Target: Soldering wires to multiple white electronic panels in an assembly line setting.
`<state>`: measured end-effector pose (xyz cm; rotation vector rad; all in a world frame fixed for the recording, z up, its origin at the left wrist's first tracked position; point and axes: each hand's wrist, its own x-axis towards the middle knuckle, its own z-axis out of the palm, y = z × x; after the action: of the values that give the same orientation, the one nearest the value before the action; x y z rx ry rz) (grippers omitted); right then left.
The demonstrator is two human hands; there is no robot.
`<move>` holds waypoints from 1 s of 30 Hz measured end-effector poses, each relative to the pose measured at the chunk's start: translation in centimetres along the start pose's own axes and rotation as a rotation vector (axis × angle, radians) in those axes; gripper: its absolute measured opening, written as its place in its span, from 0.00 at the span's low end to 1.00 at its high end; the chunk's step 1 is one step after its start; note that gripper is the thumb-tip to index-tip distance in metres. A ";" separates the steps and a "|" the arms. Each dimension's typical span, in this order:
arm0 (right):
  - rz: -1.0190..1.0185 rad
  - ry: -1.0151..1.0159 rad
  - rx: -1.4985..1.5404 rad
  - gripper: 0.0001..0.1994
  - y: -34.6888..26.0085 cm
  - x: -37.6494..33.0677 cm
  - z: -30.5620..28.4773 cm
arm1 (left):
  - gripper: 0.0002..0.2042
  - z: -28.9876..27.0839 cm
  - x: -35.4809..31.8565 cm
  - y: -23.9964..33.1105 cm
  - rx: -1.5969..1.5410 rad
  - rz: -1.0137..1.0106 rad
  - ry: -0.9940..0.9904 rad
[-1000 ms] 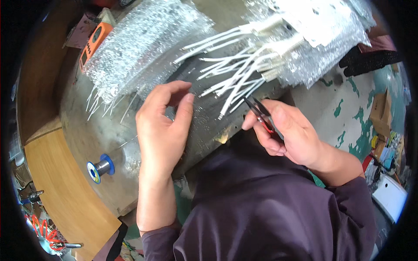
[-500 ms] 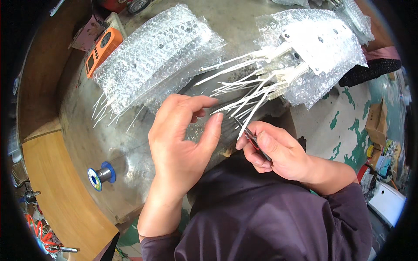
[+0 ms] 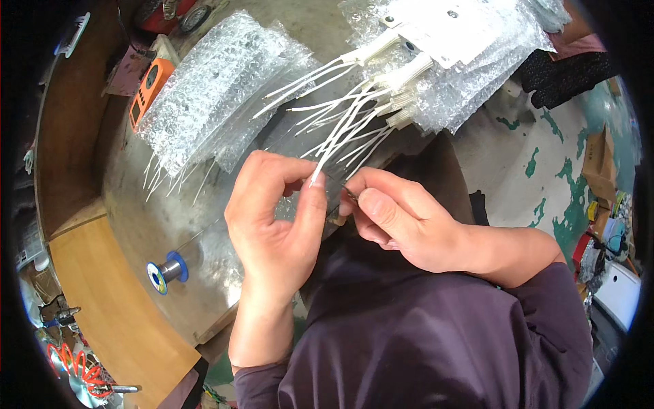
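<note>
White wire [image 3: 334, 146] runs long-axis up-right from both hands toward the far edge of the metal bench [image 3: 157, 211]. Left hand [image 3: 276, 225] pinches its near end; right hand [image 3: 402, 221] beside it, closed on a thin tool [image 3: 349, 196].

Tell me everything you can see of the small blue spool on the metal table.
The blue spool lies on its side on the grey metal table, near its wooden edge, left of the left hand. It has two blue flanges, the nearer with a yellowish label, and a shiny silver core. A thin wire runs from it toward the hands. Neither hand touches it.
</note>
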<state>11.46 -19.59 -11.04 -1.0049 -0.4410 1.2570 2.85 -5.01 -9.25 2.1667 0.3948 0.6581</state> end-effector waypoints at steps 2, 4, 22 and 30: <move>0.026 0.018 0.055 0.13 -0.1 -0.3 -0.2 | 0.04 0.1 0.0 0.1 0.013 0.021 -0.008; 0.022 0.013 0.035 0.12 0.0 -0.4 -0.4 | 0.04 0.1 -0.1 0.3 0.021 0.014 -0.001; -0.042 0.084 -0.189 0.12 0.2 0.3 -0.3 | 0.05 0.4 -0.4 -0.2 -0.028 0.023 0.033; -0.051 0.094 -0.188 0.12 0.6 0.2 0.1 | 0.05 0.6 -0.5 -0.1 -0.064 0.034 0.070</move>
<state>11.05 -19.35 -11.53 -1.1993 -0.5152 1.1326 2.83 -5.56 -9.84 2.0977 0.3696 0.7578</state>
